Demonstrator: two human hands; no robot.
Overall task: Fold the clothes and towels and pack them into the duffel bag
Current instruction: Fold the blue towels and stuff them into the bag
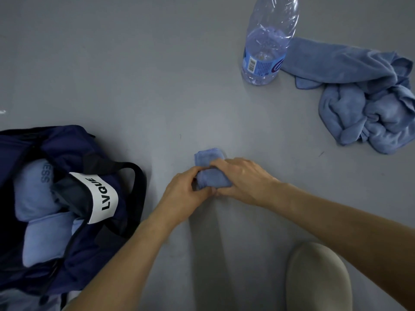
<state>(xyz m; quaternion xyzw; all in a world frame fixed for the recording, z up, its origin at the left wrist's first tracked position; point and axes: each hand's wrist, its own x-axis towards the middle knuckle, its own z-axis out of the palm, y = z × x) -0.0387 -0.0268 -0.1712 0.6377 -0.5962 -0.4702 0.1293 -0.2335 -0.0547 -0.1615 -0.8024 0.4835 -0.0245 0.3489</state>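
Note:
A small blue towel (210, 173), rolled up tight, lies on the grey surface in the middle. My left hand (186, 194) grips its left end, and my right hand (242, 178) curls over its right side with the thumb tucked beneath. At the left stands the open navy duffel bag (67, 254) with a white LVQUE label; two light blue folded pieces (36, 191) sit inside. A crumpled blue towel (359, 95) lies loose at the upper right.
A clear plastic water bottle (265, 46) with a blue label stands at the top, touching the crumpled towel's left edge. A beige knee (318, 279) shows at the bottom right. The bag's black strap (139, 187) arches toward my left forearm.

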